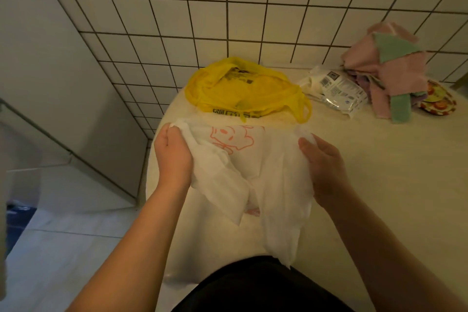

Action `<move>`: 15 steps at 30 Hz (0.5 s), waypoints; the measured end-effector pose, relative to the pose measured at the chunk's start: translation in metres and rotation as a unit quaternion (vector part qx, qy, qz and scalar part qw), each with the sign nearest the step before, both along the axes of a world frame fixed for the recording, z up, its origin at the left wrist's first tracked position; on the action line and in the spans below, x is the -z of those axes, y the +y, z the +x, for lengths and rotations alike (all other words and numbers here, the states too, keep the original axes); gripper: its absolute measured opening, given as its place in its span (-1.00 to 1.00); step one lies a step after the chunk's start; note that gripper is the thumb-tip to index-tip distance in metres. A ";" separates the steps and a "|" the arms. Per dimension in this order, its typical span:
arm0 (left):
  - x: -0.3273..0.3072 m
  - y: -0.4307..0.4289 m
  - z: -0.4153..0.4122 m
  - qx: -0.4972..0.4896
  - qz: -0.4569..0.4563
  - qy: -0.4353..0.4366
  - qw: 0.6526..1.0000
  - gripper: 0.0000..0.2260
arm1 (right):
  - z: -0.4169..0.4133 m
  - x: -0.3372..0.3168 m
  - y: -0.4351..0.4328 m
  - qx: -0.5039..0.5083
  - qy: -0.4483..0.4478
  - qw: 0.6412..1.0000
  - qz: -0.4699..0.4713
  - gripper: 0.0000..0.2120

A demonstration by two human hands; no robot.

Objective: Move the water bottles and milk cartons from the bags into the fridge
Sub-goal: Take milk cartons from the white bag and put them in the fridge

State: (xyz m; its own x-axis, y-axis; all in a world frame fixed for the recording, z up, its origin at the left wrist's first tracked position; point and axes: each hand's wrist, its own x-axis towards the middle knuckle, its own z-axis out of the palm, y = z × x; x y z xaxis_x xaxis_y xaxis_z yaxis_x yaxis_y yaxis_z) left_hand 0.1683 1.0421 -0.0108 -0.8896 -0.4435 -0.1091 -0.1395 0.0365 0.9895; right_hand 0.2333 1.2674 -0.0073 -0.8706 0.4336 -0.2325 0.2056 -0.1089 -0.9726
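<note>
Stands at a pale worktop (379, 172) set against a white tiled wall (228, 20). Holds a crumpled white bag (253, 159), printed with an orange cartoon figure, over the near rounded end of the worktop. Grips the bag's left edge with the left hand (172, 157), fingers (166, 132) curled round a bunched fold of plastic. Pinches the bag's right edge with the right hand (324, 170), thumb and fingers (307, 145) closed on the film. Keeps the bag spread between both hands, with its loose lower part trailing toward the worktop's near edge and dark clothing (263, 286). Cannot tell what lies inside. Just behind the white bag, close to the wall: a yellow bag (243, 88) with black print, slumped open on the worktop. To the right of that: a clear plastic packet (336, 91) with a printed label. Farther right: a heap of pink and green cloths (390, 71), draped partly over a patterned plate (438, 101).
</note>
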 end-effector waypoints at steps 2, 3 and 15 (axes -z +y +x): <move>0.001 -0.010 -0.003 0.008 0.006 -0.001 1.000 -0.76 | 0.000 0.001 -0.004 -0.002 0.000 1.000 0.007 -0.75; 0.002 -0.014 -0.005 0.019 0.003 -0.006 1.000 -0.74 | -0.001 0.002 -0.004 0.001 -0.003 1.000 0.014 -0.75; 0.075 -0.061 0.005 0.196 -0.303 -0.180 0.915 -0.82 | 0.013 0.048 0.045 0.113 -0.168 0.958 0.201 -0.51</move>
State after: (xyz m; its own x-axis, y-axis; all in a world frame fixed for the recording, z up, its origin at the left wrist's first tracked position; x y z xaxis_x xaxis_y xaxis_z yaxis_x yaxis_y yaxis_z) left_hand 0.1730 0.9808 -0.0857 -0.9478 -0.1747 -0.2666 -0.3119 0.6802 0.6633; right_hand 0.2468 1.3125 -0.0551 -0.6499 0.7152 -0.2571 0.5292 0.1831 -0.8285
